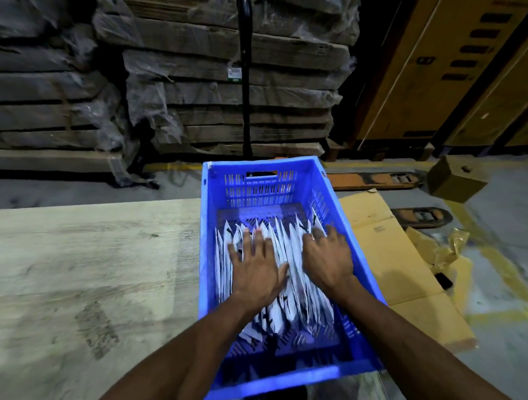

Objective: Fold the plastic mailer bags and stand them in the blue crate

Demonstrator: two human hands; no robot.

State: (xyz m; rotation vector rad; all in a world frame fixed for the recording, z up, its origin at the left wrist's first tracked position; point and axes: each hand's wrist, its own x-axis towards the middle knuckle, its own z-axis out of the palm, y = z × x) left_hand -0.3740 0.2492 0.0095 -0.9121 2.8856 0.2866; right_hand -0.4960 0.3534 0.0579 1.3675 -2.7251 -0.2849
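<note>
We press both hands flat, fingers spread, left hand (255, 270) and right hand (326, 257), on white folded plastic mailer bags (286, 294) standing in the blue slotted plastic crate (207, 258) at the pale wooden tabletop's (87, 267) right edge.

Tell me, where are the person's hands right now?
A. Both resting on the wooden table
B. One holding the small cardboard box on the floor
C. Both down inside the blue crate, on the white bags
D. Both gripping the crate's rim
C: the left hand and right hand lie spread on the standing white mailer bags inside the blue crate.
</note>
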